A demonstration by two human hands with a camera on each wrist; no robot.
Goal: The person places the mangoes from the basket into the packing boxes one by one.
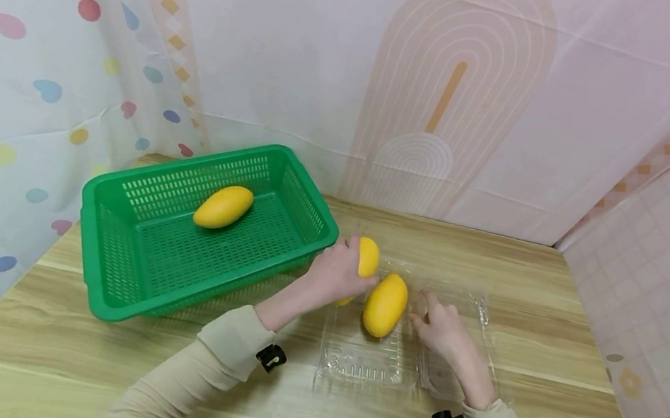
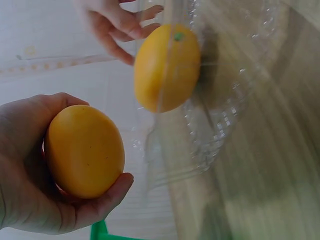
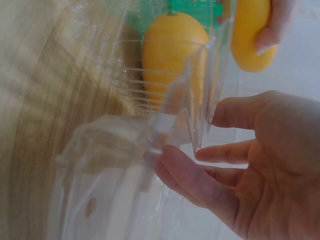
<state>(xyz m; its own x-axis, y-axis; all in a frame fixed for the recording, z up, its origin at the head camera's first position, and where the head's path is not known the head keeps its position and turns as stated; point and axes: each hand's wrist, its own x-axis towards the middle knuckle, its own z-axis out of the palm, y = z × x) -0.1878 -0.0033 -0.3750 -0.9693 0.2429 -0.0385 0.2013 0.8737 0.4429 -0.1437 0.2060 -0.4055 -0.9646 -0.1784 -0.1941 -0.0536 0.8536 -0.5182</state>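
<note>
My left hand (image 1: 336, 270) grips a yellow mango (image 2: 85, 150), fingers and thumb round its sides, over the left part of a clear plastic clamshell box (image 1: 360, 371). Inside that box lies a second mango (image 1: 386, 305), its green stem end (image 2: 178, 36) showing in the left wrist view. At the middle of the box, by the fold between its two halves, is my right hand (image 1: 446, 332). Its fingers are loosely spread, with fingertips (image 3: 172, 155) right at the clear plastic edge and no fruit in them.
A green plastic basket (image 1: 90, 246) stands at the left with one mango (image 1: 223, 207) in it, its right corner close to my left hand. The wooden table (image 1: 546, 353) ends at a patterned cloth backdrop (image 1: 292, 53).
</note>
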